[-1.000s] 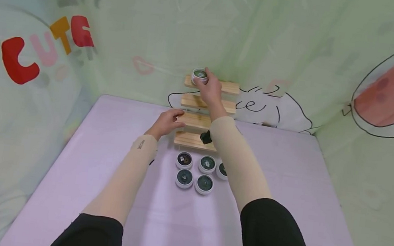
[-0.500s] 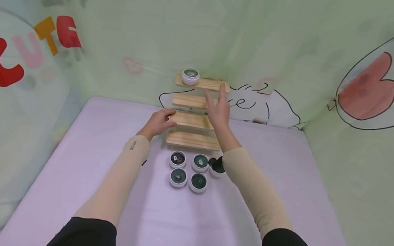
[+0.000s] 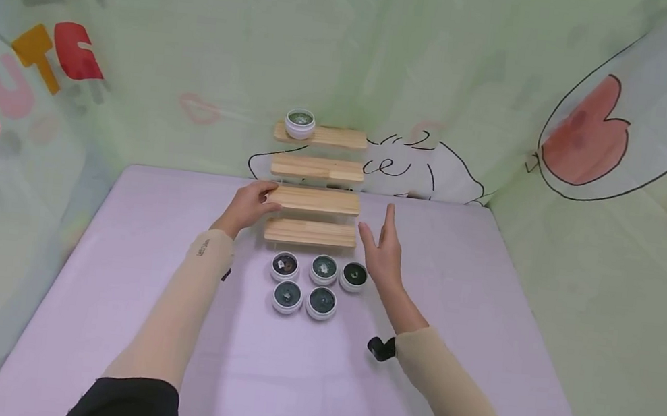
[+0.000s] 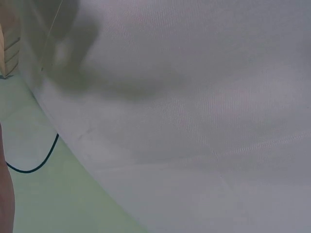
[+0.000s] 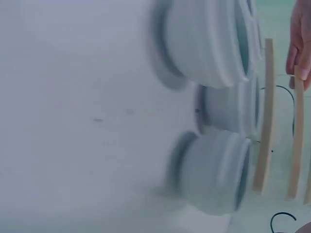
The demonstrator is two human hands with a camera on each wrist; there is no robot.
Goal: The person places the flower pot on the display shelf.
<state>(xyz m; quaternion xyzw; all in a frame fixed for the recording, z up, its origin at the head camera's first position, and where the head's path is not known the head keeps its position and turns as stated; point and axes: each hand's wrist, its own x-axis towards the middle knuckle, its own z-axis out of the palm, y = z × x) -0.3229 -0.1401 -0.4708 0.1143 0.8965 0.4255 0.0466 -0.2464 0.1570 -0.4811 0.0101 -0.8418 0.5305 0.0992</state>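
A tiered wooden display stand (image 3: 314, 200) with pale slats stands at the table's back edge. My left hand (image 3: 243, 207) grips the left end of its second slat from the bottom, thumb beneath; the right wrist view also shows that hand (image 5: 302, 41) pinching the slat. One round white jar (image 3: 299, 124) with a green top sits at the left of the uppermost slat. Several more white jars with dark tops, such as the front right one (image 3: 321, 303), cluster before the stand. My right hand (image 3: 384, 257), fingers spread and holding nothing, hovers right of the stand.
A lilac cloth covers the table (image 3: 291, 380). Pale green printed sheets hang as walls behind (image 3: 229, 34) and on both sides. A black wrist camera (image 3: 381, 349) juts from the right sleeve near the table.
My right hand has let go of the jar on the top slat and drawn back down to the right. The left hand keeps its hold on the stand.
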